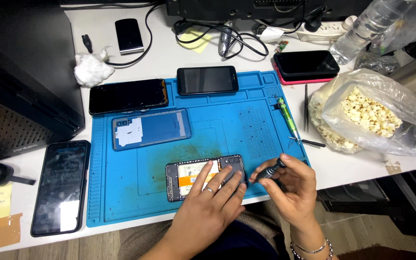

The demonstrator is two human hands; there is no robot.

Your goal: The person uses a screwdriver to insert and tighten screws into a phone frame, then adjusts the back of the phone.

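Fingers of our left hand lie spread and flat on the opened phone, pinning it to the blue work mat near the mat's front edge. Our right hand sits just beside the phone's right end, its fingers pinched around a small black screwdriver whose tip points at the phone's upper right corner.

Farther up the mat we see a blue back cover, a cracked dark phone and a smaller black phone. A green-handled tool and black tweezers rest at the mat's right edge. Off the mat, on the white tabletop, another dark phone lies to the left, and a phone in a pink case lies to the upper right. A clear bag of popcorn stands well to the right, a crumpled white tissue to the upper left.
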